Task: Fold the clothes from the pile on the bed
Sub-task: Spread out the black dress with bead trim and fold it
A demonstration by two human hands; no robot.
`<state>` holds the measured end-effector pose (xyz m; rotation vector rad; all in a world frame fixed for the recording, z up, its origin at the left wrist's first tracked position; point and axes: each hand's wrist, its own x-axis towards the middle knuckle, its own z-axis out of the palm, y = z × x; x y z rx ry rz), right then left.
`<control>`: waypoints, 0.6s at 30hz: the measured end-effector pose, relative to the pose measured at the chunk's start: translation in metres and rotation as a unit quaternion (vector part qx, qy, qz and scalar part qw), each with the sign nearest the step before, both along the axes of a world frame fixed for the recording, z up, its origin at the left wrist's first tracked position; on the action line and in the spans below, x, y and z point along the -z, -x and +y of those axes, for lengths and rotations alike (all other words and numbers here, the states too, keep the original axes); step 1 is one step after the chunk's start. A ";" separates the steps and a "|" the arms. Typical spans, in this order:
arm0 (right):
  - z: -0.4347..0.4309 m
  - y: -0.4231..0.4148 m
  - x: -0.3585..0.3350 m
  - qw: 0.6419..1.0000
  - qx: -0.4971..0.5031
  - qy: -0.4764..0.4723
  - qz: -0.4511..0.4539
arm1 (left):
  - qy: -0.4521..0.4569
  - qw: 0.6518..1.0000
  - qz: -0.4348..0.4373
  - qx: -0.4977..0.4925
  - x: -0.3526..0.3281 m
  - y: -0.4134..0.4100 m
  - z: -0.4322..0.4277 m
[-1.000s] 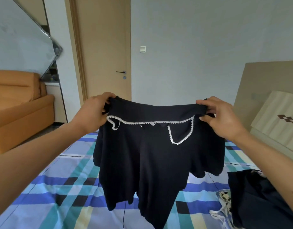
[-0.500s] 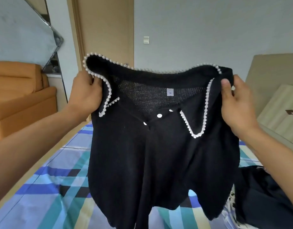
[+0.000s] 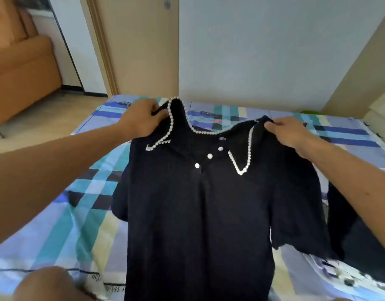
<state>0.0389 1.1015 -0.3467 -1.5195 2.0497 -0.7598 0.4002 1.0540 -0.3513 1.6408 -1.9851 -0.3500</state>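
Note:
A black knit top with a pearl-trimmed collar and three white buttons hangs front side toward me over the bed. My left hand pinches its left shoulder beside the collar. My right hand grips the right shoulder. The top's lower body reaches down toward the plaid sheet. More dark clothes lie in a pile on the bed at the right, partly behind my right forearm.
The bed's far edge runs along the pale wall. An orange sofa stands at the left across a strip of wooden floor. A patterned black-and-white garment lies at the lower right. My knee shows at the bottom left.
My view has tipped down toward the bed. Both hands have lowered the top from chest height, held up against the wall, toward the sheet, still holding its shoulders.

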 end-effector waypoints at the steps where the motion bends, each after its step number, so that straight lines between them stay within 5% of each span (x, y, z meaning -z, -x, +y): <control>1: -0.018 -0.002 0.020 0.998 0.036 0.037 0.027 | 0.005 0.999 -0.011 -0.036 0.012 0.006 -0.019; 4: -0.035 -0.015 0.078 0.997 0.052 0.048 0.017 | -0.024 0.994 -0.056 -0.088 0.055 0.026 -0.035; 8: 0.015 -0.040 0.182 0.996 -0.043 -0.075 0.020 | -0.144 0.983 -0.109 0.006 0.167 0.040 0.033; 13: 0.121 -0.044 0.297 0.978 0.042 -0.203 0.011 | -0.320 0.936 -0.071 -0.126 0.296 0.002 0.146; 18: 0.194 -0.041 0.339 0.974 0.095 -0.203 0.029 | -0.323 0.935 -0.008 -0.147 0.331 -0.005 0.201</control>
